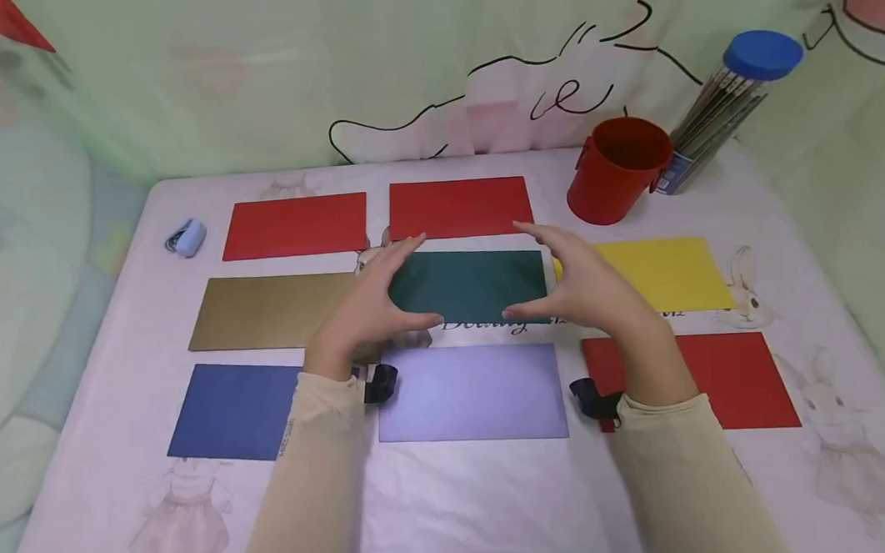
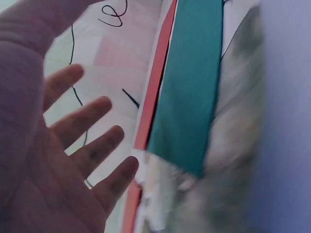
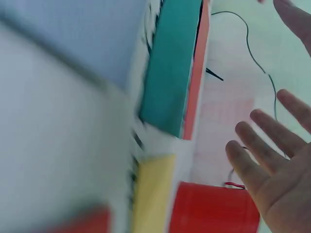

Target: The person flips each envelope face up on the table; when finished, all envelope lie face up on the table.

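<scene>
Both hands face each other over a dark green rectangular card (image 1: pixel 469 285) in the middle of the table. My left hand (image 1: pixel 372 305) is at the card's left end, thumb and fingers spread apart. At its right end is my right hand (image 1: pixel 574 282), spread the same way. Neither hand holds anything. In the left wrist view the left hand (image 2: pixel 73 150) shows straight, parted fingers beside the green card (image 2: pixel 189 87). The right wrist view shows the right hand (image 3: pixel 277 160) with its fingers extended too. A lavender card (image 1: pixel 471 394) lies just in front of the green one.
Two red cards (image 1: pixel 295 227) lie along the back. A gold card (image 1: pixel 264 311) and blue card (image 1: pixel 227 410) are at left; a yellow card (image 1: pixel 663 275) and red card (image 1: pixel 741 380) at right. A red bucket (image 1: pixel 617 175), a brush tube (image 1: pixel 726 103) and a small light-blue device (image 1: pixel 187 237) stand behind.
</scene>
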`<act>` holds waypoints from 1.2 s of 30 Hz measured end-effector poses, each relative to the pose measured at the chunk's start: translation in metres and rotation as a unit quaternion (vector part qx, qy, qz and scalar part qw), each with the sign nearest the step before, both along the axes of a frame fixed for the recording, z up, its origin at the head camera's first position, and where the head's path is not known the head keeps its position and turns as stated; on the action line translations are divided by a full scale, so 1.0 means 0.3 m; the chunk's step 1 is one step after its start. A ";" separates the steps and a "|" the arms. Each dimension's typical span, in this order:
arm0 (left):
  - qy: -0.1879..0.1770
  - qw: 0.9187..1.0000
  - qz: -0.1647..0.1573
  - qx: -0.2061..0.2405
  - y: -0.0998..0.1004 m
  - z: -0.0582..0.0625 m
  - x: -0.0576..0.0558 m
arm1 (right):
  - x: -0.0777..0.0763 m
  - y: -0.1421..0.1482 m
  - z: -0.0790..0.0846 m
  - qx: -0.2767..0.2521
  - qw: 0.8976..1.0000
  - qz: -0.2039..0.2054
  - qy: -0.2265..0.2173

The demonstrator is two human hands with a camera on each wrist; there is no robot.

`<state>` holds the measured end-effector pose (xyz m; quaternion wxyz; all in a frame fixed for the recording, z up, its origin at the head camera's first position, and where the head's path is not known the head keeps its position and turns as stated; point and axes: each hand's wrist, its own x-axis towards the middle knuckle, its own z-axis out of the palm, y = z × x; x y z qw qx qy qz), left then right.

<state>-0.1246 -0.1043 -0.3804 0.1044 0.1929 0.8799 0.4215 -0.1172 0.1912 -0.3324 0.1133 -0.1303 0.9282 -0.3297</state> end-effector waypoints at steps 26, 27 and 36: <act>-0.025 0.995 -0.002 -0.093 -0.021 0.020 0.072 | 0.089 0.018 -0.018 0.012 0.995 0.037 -0.092; -0.028 0.995 -0.004 -0.096 -0.020 0.025 0.075 | 0.095 0.018 -0.022 0.019 0.995 0.035 -0.096; -0.025 0.994 -0.017 -0.106 -0.016 0.061 0.080 | 0.130 0.024 0.005 0.049 0.994 0.024 -0.090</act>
